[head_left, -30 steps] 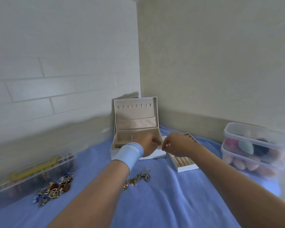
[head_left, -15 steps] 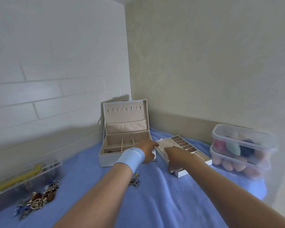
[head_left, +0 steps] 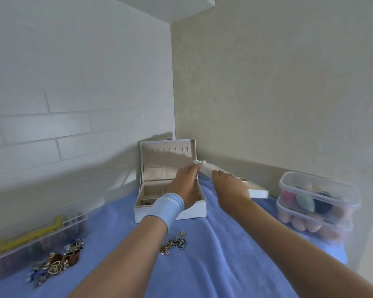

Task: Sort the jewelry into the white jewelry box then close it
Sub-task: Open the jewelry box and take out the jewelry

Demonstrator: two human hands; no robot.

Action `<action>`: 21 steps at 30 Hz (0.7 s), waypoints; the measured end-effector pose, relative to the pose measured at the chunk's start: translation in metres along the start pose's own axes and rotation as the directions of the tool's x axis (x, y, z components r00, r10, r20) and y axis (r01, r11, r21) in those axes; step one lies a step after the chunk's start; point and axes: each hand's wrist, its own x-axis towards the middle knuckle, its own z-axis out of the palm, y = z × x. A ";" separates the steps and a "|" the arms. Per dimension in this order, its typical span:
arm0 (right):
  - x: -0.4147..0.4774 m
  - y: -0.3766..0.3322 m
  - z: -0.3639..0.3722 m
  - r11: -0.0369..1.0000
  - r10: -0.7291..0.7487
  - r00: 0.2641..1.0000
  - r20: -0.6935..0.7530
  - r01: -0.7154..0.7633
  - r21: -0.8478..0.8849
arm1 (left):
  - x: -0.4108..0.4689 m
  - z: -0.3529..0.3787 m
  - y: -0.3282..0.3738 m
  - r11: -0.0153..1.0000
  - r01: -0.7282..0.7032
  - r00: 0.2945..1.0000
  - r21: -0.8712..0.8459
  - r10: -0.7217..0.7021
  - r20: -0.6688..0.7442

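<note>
Tray (head_left: 257, 192) tilted beside jewelry box (head_left: 191, 213), left hand (head_left: 186, 181), right hand (head_left: 229, 187) gripping

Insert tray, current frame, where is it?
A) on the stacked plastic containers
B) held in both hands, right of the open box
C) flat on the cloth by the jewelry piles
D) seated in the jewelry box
B: the left hand and right hand hold the tray beside the open jewelry box, its left end raised in front of the lid.
</note>
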 end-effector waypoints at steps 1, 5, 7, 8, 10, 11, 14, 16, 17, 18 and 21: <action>0.001 -0.003 -0.001 0.998 -0.055 0.998 -0.027 0.055 0.018 | -0.001 -0.006 -0.004 1.000 -0.005 1.000 0.013 0.006 -0.021; 0.008 -0.018 -0.001 0.959 -0.275 0.959 -0.068 0.279 0.059 | -0.004 -0.035 -0.029 0.987 0.026 0.998 0.159 -0.018 -0.056; 0.014 -0.025 0.003 0.939 -0.339 0.939 -0.056 0.342 0.050 | -0.006 -0.049 -0.048 0.966 0.047 0.998 0.254 -0.038 -0.041; 0.017 -0.029 0.004 0.929 -0.364 0.931 -0.041 0.366 0.054 | -0.008 -0.056 -0.057 0.960 0.072 0.997 0.271 -0.063 -0.041; 0.025 -0.034 0.008 0.913 -0.400 0.916 -0.022 0.400 0.081 | -0.012 -0.066 -0.076 0.960 0.132 0.991 0.247 -0.122 -0.055; 0.029 -0.036 0.010 0.908 -0.407 0.913 -0.020 0.407 0.105 | -0.014 -0.069 -0.085 0.962 0.157 0.987 0.222 -0.148 -0.056; 0.040 -0.040 0.024 0.890 -0.418 0.908 -0.034 0.417 0.184 | -0.021 -0.072 -0.106 0.963 0.221 0.975 0.152 -0.221 -0.021; 0.046 -0.040 0.037 0.875 -0.439 0.899 -0.015 0.431 0.218 | -0.027 -0.067 -0.116 0.958 0.242 0.968 0.150 -0.249 0.026; 0.049 -0.039 0.045 0.866 -0.450 0.893 -0.003 0.437 0.245 | -0.029 -0.063 -0.120 0.957 0.247 0.966 0.154 -0.256 0.040; 0.050 -0.039 0.051 0.858 -0.452 0.892 0.009 0.433 0.276 | -0.032 -0.060 -0.124 0.956 0.250 0.965 0.152 -0.259 0.045; 0.051 -0.037 0.065 0.842 -0.427 0.904 0.003 0.396 0.367 | -0.039 -0.051 -0.132 0.956 0.273 0.961 0.107 -0.276 0.015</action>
